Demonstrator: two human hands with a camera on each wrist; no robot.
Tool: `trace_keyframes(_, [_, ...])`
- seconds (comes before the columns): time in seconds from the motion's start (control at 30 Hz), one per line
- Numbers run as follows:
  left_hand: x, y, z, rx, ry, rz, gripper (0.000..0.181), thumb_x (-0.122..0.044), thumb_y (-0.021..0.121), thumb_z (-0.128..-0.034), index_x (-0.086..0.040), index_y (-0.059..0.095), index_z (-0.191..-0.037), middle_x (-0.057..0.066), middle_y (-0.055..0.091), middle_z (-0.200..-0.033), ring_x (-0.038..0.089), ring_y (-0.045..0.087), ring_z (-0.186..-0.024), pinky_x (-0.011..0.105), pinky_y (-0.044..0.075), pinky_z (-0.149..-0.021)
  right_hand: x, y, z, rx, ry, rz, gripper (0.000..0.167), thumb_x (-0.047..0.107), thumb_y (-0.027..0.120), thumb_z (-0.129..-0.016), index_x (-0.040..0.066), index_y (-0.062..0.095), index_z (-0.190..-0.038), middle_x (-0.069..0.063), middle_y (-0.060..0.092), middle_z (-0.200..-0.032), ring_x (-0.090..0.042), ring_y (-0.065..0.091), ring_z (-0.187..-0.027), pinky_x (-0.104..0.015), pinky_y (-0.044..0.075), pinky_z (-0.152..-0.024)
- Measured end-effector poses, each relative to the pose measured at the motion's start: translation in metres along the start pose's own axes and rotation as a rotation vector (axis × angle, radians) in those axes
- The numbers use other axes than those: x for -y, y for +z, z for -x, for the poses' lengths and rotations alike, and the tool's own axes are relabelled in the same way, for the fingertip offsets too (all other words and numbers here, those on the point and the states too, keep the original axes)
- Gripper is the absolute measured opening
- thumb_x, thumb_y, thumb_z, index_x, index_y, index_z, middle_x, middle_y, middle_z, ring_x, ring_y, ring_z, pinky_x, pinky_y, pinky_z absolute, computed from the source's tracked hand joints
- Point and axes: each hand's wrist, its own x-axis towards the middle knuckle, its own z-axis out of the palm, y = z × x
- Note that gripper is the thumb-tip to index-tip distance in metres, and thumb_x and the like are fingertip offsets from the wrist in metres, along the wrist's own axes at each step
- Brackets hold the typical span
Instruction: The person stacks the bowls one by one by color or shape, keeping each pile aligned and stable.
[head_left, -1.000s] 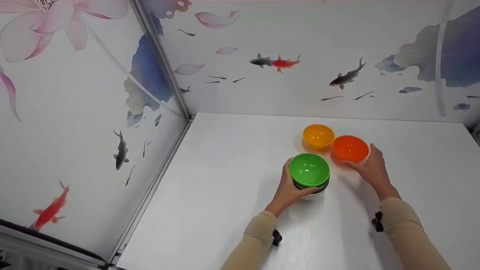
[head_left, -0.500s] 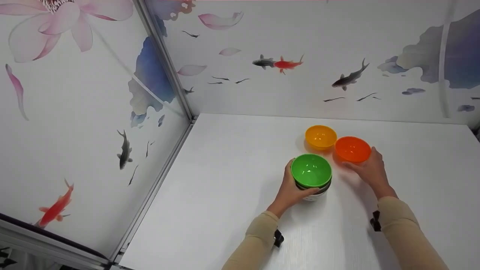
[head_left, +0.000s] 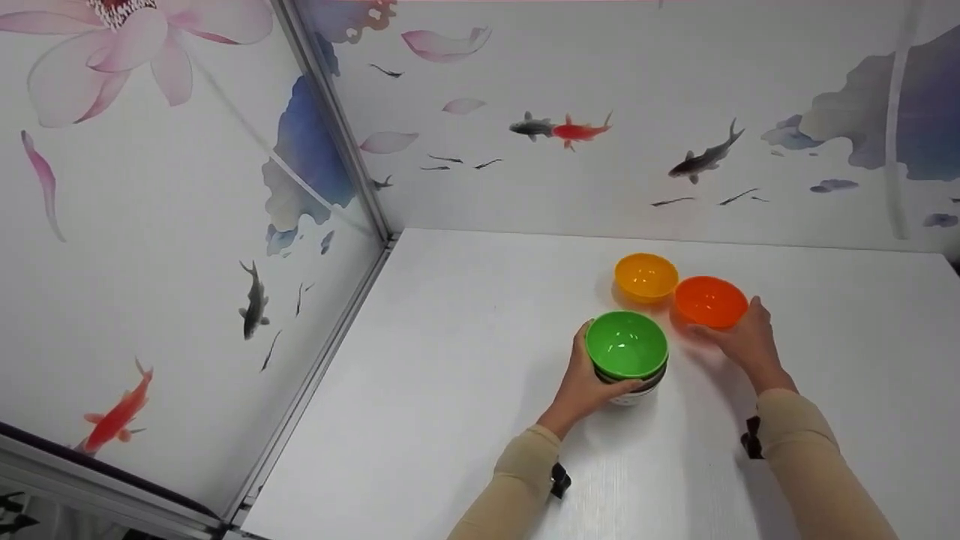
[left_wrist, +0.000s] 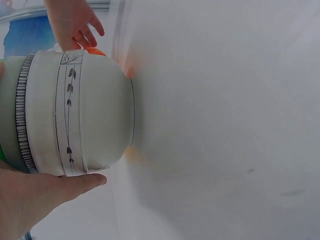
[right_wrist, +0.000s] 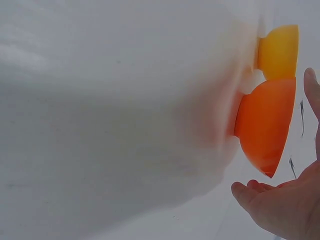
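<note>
A green bowl (head_left: 627, 345) tops a stack of nested bowls, gripped from the left side by my left hand (head_left: 589, 382). In the left wrist view, the lowest bowl (left_wrist: 102, 115) is whitish with a dark leaf-pattern band, and the thumb lies along its side. Whether the stack touches the table cannot be told. My right hand (head_left: 746, 345) is spread around the near right side of an orange bowl (head_left: 711, 301). The right wrist view shows a gap between its fingers and that bowl (right_wrist: 265, 125), which stands upright on the table. A yellow bowl (head_left: 646, 278) stands against it at the back left.
The white table (head_left: 435, 360) meets a white back wall (head_left: 570, 195) printed with fish and petals. A similar panel (head_left: 180, 285) with a metal frame borders the left. Black wrist devices (head_left: 560, 480) sit at the sleeves.
The head view has shifted slightly. Both hands and the bowls keep nearly the same places relative to one another.
</note>
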Motion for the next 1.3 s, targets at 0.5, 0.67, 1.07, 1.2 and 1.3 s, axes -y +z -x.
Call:
trace_keyframes(0.5, [0.004, 0.001, 0.0, 0.005, 0.014, 0.014, 0.111, -0.031, 0.088, -0.0749, -0.024, 0.012, -0.157, 0.001, 0.035, -0.155, 0.019, 0.043, -0.14, 0.037, 0.041, -0.115, 0.002, 0.003, -0.005, 0.03, 0.02, -0.024, 0.139, 0.06, 0.073, -0.081, -0.002, -0.032, -0.149, -0.038, -0.013, -0.159, -0.058, 0.009, -0.145, -0.071, 0.02, -0.117])
trace_keyframes(0.67, [0.004, 0.001, 0.0, -0.001, 0.006, 0.02, 0.111, -0.031, 0.088, -0.0745, -0.026, 0.013, -0.156, 0.001, 0.036, -0.155, 0.019, 0.042, -0.14, 0.037, 0.041, -0.115, 0.002, 0.005, -0.007, 0.024, 0.013, -0.024, 0.139, 0.059, 0.074, -0.081, -0.002, -0.031, -0.149, -0.038, -0.01, -0.159, -0.058, 0.012, -0.144, -0.071, 0.022, -0.116])
trace_keyframes(1.07, [0.003, 0.001, -0.001, -0.004, 0.008, 0.019, 0.111, -0.031, 0.088, -0.0746, -0.025, 0.014, -0.157, 0.002, 0.034, -0.157, 0.02, 0.041, -0.142, 0.038, 0.041, -0.116, 0.004, 0.011, -0.007, -0.022, -0.009, -0.059, 0.124, 0.051, 0.072, -0.086, -0.004, -0.016, -0.154, -0.037, 0.008, -0.157, -0.055, 0.021, -0.14, -0.069, 0.029, -0.114])
trace_keyframes(1.2, [0.004, 0.001, -0.001, -0.005, 0.016, 0.012, 0.111, -0.03, 0.088, -0.0742, -0.025, 0.014, -0.156, 0.002, 0.034, -0.157, 0.02, 0.042, -0.142, 0.037, 0.041, -0.115, 0.002, 0.012, -0.007, -0.073, -0.057, -0.052, 0.113, 0.045, 0.073, -0.087, -0.006, -0.001, -0.156, -0.036, 0.019, -0.152, -0.052, 0.026, -0.136, -0.069, 0.032, -0.113])
trace_keyframes(1.3, [0.004, 0.0, -0.001, -0.004, 0.021, 0.007, 0.111, -0.03, 0.088, -0.0745, -0.025, 0.014, -0.156, 0.002, 0.035, -0.157, 0.02, 0.042, -0.141, 0.036, 0.041, -0.115, 0.0, 0.015, -0.008, -0.108, -0.088, -0.059, 0.106, 0.043, 0.075, -0.086, -0.005, 0.011, -0.155, -0.034, 0.026, -0.15, -0.049, 0.028, -0.135, -0.067, 0.034, -0.112])
